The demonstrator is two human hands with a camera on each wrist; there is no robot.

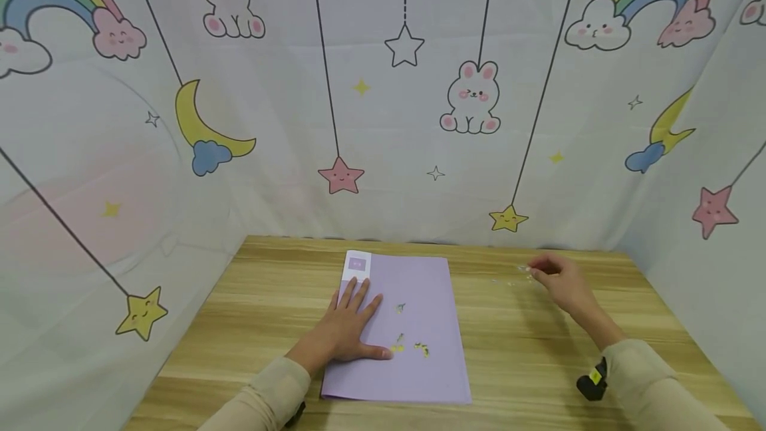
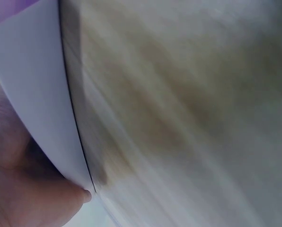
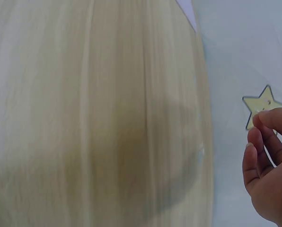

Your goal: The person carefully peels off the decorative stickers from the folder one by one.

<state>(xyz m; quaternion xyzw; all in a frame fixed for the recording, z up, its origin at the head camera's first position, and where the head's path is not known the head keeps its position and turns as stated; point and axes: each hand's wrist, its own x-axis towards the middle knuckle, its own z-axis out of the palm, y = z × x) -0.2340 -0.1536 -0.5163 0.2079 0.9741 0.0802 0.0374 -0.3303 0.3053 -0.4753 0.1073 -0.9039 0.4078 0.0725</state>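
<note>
A light purple folder [image 1: 419,285] with a white label [image 1: 357,265] at its top left corner lies on the table. My left hand [image 1: 347,331] rests on its left half, fingers spread and straight, thumb pointing right. Small yellow and green stickers [image 1: 421,349] are on the folder, some close to that thumb tip. Over the table's right side, my right hand [image 1: 562,283] pinches a tiny pale sticker [image 1: 529,269] between thumb and index finger. Its other fingers [image 3: 251,163] curl loosely, as the right wrist view shows. Several small pale pieces [image 1: 510,283] lie just left of those fingertips.
The wooden table [image 1: 251,324] extends on both sides of the folder. A white cloth [image 1: 287,118] printed with rabbits, stars and rainbows hangs along its back and sides. A black wrist device [image 1: 592,386] sits at my right cuff.
</note>
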